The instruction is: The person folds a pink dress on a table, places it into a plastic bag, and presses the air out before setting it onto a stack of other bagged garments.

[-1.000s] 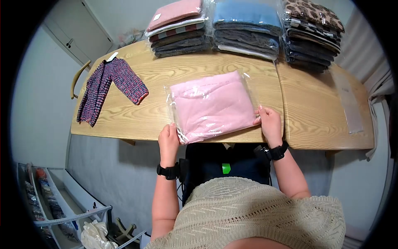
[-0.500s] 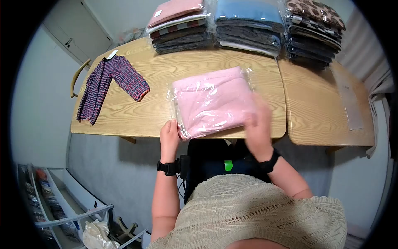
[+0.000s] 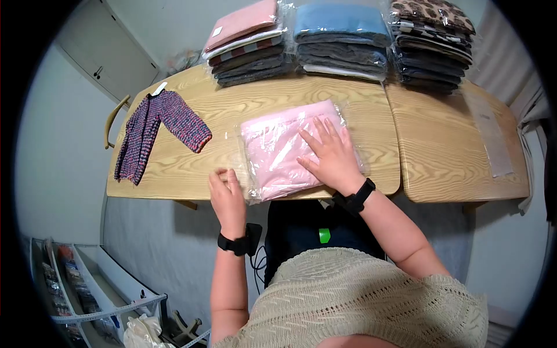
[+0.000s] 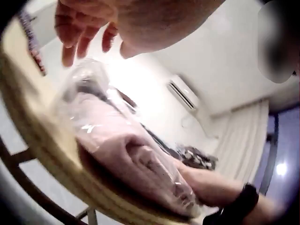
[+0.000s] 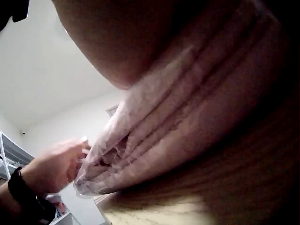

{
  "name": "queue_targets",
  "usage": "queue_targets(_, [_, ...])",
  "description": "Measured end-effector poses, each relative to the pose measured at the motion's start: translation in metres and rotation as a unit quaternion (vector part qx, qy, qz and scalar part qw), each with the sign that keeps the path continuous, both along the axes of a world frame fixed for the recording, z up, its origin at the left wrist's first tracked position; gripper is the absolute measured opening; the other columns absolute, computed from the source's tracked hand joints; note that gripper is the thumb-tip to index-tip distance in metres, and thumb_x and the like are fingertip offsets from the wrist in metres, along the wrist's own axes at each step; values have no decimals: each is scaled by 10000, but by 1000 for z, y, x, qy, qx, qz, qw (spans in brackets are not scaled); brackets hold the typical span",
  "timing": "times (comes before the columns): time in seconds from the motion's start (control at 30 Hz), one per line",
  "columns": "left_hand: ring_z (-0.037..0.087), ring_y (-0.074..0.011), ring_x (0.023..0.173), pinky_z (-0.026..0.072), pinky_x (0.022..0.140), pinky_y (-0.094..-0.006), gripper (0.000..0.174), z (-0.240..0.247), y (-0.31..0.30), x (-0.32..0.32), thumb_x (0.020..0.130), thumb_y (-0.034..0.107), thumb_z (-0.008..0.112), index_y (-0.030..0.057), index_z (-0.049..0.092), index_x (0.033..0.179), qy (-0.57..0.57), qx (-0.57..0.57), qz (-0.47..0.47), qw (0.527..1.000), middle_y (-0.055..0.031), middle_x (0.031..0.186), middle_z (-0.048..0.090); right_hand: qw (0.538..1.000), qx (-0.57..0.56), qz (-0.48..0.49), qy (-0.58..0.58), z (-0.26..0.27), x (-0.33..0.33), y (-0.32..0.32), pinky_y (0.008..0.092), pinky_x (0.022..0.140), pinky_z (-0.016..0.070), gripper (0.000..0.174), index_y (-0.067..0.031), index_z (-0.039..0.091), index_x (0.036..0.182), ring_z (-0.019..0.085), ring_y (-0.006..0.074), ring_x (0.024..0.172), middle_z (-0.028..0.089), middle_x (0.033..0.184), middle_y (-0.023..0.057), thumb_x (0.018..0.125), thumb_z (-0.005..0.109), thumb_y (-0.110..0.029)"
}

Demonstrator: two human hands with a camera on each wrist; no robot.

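A folded pink garment in a clear plastic bag (image 3: pixel 275 165) lies near the table's front edge, slightly tilted to my view. My right hand (image 3: pixel 335 159) rests on its right half with fingers spread and straight. Just off the bag's left edge is my left hand (image 3: pixel 228 196), its fingers loosely bent and nothing visible in them. In the left wrist view, those fingers (image 4: pixel 84 35) hang apart above the bag's clear end. The right wrist view shows the bagged garment (image 5: pixel 183 126) from the side, its layers stacked under the plastic.
A multicoloured knit cardigan (image 3: pixel 159 124) with a white tag lies at left on the wooden table (image 3: pixel 232 104). Three stacks of bagged clothes stand along the back, one topped by a blue garment (image 3: pixel 339 23). A flat clear bag (image 3: pixel 490 136) lies at right. Shelving (image 3: pixel 98 284) stands lower left.
My right hand has left the bag's lower right corner and moved up and left onto the garment. My left hand has let go of the lower left corner and moved slightly left.
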State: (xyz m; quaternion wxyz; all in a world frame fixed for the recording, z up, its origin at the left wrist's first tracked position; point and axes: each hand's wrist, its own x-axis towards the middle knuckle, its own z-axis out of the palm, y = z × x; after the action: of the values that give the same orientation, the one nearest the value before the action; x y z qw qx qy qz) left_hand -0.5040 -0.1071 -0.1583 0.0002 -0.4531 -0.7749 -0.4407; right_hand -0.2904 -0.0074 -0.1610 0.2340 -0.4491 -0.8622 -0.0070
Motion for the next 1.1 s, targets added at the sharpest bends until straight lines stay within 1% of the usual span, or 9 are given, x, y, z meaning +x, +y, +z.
queue_targets(0.03, [497, -387, 1008, 406, 859, -421, 280, 7, 3, 5, 880, 167, 505, -17, 492, 1091, 99, 57, -69, 991, -240, 1108, 511, 1000, 18, 3, 8, -2, 0, 1, 516, 1036, 207, 570, -230, 426, 1330, 256, 286, 1328, 337, 1410, 133, 825, 533, -472])
queue_targets(0.07, [497, -387, 1008, 406, 859, -421, 280, 17, 9, 12, 880, 167, 505, -17, 492, 1091, 98, 60, -69, 991, -240, 1108, 511, 1000, 20, 2, 7, -3, -1, 0, 516, 1036, 207, 570, -230, 426, 1330, 256, 286, 1328, 337, 1410, 133, 825, 533, -472])
queue_targets(0.13, [413, -382, 1169, 322, 988, -426, 400, 37, 26, 30, 843, 196, 549, 28, 476, 1199, 208, -11, -331, 920, -216, 1251, 458, 999, 37, 7, 21, -2, -1, 1, 520, 1023, 219, 559, -213, 468, 1299, 290, 288, 1305, 381, 1377, 136, 804, 560, -455])
queue_targets(0.2, [339, -359, 1261, 236, 1049, -461, 494, 38, 44, 36, 825, 274, 563, 85, 457, 1269, 354, -71, -380, 851, -187, 1351, 389, 999, 33, 7, -8, 2, -1, 4, 537, 1011, 227, 538, -219, 516, 1258, 321, 306, 1278, 434, 1326, 135, 777, 580, -450])
queue_targets(0.27, [252, -344, 1324, 173, 1060, -519, 575, 26, 56, 28, 861, 492, 449, 173, 403, 1338, 411, -102, -370, 827, -167, 1413, 311, 999, 45, 19, 0, 13, 2, 6, 573, 1011, 205, 549, -239, 499, 1276, 298, 337, 1287, 397, 1355, 140, 784, 568, -474])
queue_targets(0.33, [242, -355, 1327, 185, 1044, -548, 604, 21, 60, 23, 862, 533, 417, 183, 380, 1353, 416, -129, -370, 821, -169, 1426, 286, 999, 49, 23, -1, 8, 4, 11, 590, 1009, 191, 551, -246, 491, 1282, 286, 353, 1291, 366, 1377, 143, 791, 558, -486])
queue_targets(0.7, [224, -385, 1323, 170, 1014, -610, 639, -7, 64, 18, 843, 530, 459, 167, 374, 1362, 358, -142, -403, 830, -176, 1442, 243, 996, -56, 56, -36, -16, 8, 20, 621, 1010, 169, 607, -271, 397, 1348, 162, 385, 1341, 202, 1464, 138, 812, 524, -524])
queue_targets(0.8, [141, -392, 1352, 113, 1047, -574, 657, -7, 65, 18, 855, 529, 434, 142, 341, 1378, 340, -183, -417, 823, -199, 1462, 175, 996, -63, 61, -31, -17, 8, 21, 615, 1012, 173, 603, -272, 402, 1345, 165, 381, 1341, 214, 1460, 141, 810, 528, -521])
queue_targets(1.1, [179, -384, 1339, 145, 1019, -605, 664, -10, 64, 16, 842, 544, 451, 178, 337, 1383, 344, -158, -411, 829, -176, 1455, 214, 997, -50, 58, -31, -11, 8, 18, 581, 1030, 166, 600, -259, 415, 1338, 194, 383, 1328, 271, 1424, 163, 806, 540, -508])
